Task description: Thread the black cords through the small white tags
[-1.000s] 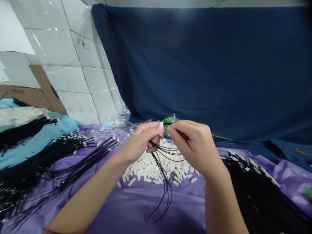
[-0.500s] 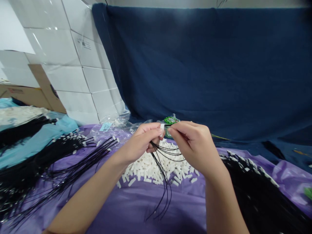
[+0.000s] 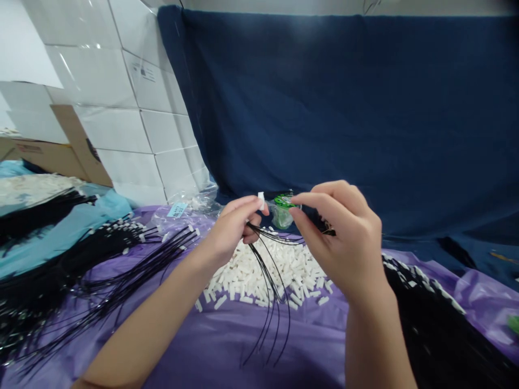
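Observation:
My left hand [image 3: 233, 227] is closed, with a small white plastic connector [image 3: 261, 201] pinched at the thumb and fingertips. Several thin black wires [image 3: 265, 265] come out below its curled fingers; some droop, others stretch rightward behind my right thumb. Level with the connector, a short dark strip of wires points right. My right hand [image 3: 340, 237] stays close by, its thumb and forefinger tips slightly apart with nothing clear between them. Brownish wire ends show by its palm; whether they touch it I cannot tell. Beneath both hands lies a heap of white connectors [image 3: 279, 270].
Purple sheeting [image 3: 243, 335] covers the table. Black wire bundles with white ends [image 3: 133, 243] lie at left, partly on light-blue cloth [image 3: 57, 237]; another black bundle [image 3: 430, 324] lies at right. Behind are clear bags, a green-labelled bag [image 3: 281, 216], white boxes [image 3: 121, 129] and a navy curtain [image 3: 344, 102].
My right hand has drawn back to the right from the connector, and its fingertips have parted. My left hand has shifted slightly left, still holding the connector and wires.

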The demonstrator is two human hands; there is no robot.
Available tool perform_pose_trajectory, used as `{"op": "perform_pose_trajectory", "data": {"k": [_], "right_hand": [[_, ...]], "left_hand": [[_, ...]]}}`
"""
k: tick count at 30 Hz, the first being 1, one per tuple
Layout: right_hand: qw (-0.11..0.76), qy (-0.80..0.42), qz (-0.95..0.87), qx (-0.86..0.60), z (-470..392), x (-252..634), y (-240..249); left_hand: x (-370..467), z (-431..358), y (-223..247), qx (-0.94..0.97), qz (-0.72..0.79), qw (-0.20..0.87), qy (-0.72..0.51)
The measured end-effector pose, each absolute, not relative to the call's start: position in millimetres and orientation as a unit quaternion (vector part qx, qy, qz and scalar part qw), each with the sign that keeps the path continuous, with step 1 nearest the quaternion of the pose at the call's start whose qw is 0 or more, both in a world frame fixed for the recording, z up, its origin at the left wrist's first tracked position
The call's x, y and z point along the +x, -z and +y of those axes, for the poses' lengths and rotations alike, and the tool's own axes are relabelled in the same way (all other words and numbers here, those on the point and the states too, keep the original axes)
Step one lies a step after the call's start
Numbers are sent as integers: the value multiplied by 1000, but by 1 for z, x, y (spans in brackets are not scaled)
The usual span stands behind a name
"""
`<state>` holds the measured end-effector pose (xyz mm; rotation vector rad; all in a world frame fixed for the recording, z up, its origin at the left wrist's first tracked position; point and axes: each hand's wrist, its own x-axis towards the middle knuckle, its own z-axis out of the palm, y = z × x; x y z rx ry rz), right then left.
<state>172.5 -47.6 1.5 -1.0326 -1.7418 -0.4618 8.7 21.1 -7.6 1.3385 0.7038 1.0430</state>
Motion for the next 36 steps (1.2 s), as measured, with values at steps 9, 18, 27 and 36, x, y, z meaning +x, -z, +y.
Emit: {"op": "perform_pose_trajectory", "data": {"k": [9, 18, 27, 36], "right_hand": [[299, -131, -859, -395, -47, 175, 1], [307, -81, -863, -393, -35, 177, 9], [306, -20, -874, -376, -30, 163, 12], [541, -179, -748, -340, -7, 182, 20]], "left_hand": [[10, 23, 7, 550, 340, 586, -489], [15, 23, 9, 543, 348, 584, -492], [15, 23, 11, 555, 367, 564, -489], [12, 26, 12, 567, 328, 561, -506]]}}
